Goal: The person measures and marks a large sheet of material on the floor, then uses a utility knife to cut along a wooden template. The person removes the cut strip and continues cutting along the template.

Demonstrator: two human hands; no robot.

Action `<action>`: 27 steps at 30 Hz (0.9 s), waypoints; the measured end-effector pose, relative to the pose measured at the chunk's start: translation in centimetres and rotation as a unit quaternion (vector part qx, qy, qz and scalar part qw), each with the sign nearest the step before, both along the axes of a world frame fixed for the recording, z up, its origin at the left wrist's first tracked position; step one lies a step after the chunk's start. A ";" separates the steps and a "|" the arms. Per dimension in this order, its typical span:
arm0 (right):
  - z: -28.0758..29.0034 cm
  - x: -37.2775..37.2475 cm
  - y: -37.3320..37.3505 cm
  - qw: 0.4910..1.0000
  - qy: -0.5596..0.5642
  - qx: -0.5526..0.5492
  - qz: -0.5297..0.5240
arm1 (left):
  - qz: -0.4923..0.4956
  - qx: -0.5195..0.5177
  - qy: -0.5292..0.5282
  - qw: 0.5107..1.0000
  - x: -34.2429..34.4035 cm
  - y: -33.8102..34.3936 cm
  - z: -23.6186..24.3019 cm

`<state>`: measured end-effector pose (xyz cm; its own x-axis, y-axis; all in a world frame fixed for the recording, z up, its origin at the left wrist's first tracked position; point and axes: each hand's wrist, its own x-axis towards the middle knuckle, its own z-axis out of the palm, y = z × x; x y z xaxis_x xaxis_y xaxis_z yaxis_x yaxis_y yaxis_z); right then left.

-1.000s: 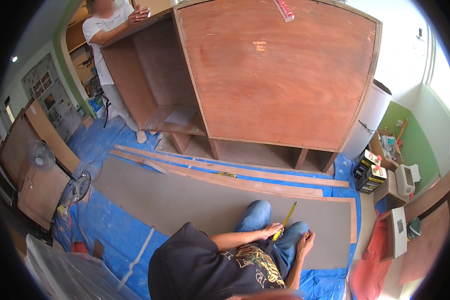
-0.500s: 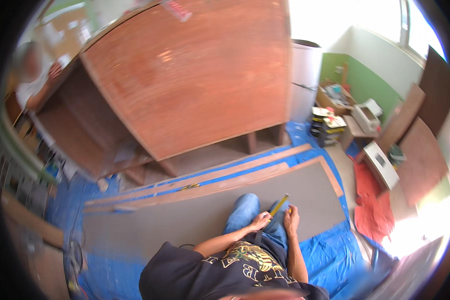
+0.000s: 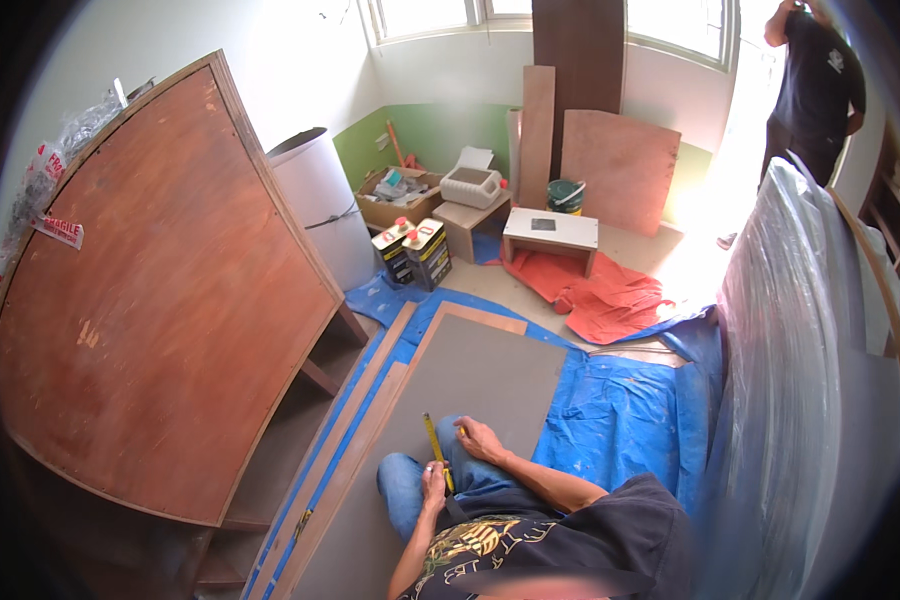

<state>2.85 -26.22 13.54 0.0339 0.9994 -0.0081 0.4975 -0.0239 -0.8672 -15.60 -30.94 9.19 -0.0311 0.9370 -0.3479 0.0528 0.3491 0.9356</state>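
Note:
I sit over a grey panel (image 3: 500,365) laid on a blue tarp (image 3: 610,400). My left hand (image 3: 433,486) grips a yellow tape measure (image 3: 432,437), close to my lap. A short length of its blade sticks out and points away from me, over the panel. My right hand (image 3: 479,440) is closed beside my right knee, a little right of the blade and apart from it. Something small and yellow shows at its fingertips, too small to name.
Left stands a large reddish wooden cabinet (image 3: 160,290); wood strips (image 3: 370,375) lie beside the panel. Beyond are cans (image 3: 428,255), a white stool (image 3: 550,230) and a red cloth (image 3: 615,298). Plastic-wrapped panels (image 3: 780,380) lean at right; a person (image 3: 815,90) stands behind them.
My view has swung to the right, bringing the wrapped panels and a standing person into sight. The person by the cabinet has left view. My left hand still holds the tape measure.

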 end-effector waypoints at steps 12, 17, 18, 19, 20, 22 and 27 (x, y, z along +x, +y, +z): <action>0.1 -0.7 0.0 0.998 -0.062 0.000 0.016 | -0.008 0.012 0.025 1.000 0.0 -0.4 1.9; 0.0 -0.7 -0.1 0.998 -0.046 0.031 0.023 | -0.002 0.001 0.015 1.000 -0.1 -0.4 1.0; 0.0 -0.7 -0.1 0.998 -0.049 0.016 0.021 | -0.007 0.012 0.014 1.000 -0.1 -0.4 0.8; 0.1 -0.7 -0.1 0.998 -0.046 0.034 0.022 | -0.007 0.014 0.019 1.000 -0.1 -0.3 0.7; 0.2 -0.7 -0.1 0.998 -0.046 0.034 0.023 | -0.005 -0.002 0.034 0.999 -0.1 -0.2 0.6; 0.4 -0.7 -0.1 0.998 -0.043 0.031 0.021 | -0.005 0.015 0.023 1.000 -0.2 -0.1 0.5; 0.6 -0.6 -0.2 0.999 -0.035 0.004 0.016 | -0.002 -0.012 0.003 1.000 -0.1 -0.2 0.7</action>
<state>2.27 -26.42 14.16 0.0031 1.0000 0.0002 0.5579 -0.0016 -0.8299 -15.73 -31.10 9.91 -0.0285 0.9285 -0.3702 0.0595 0.3713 0.9266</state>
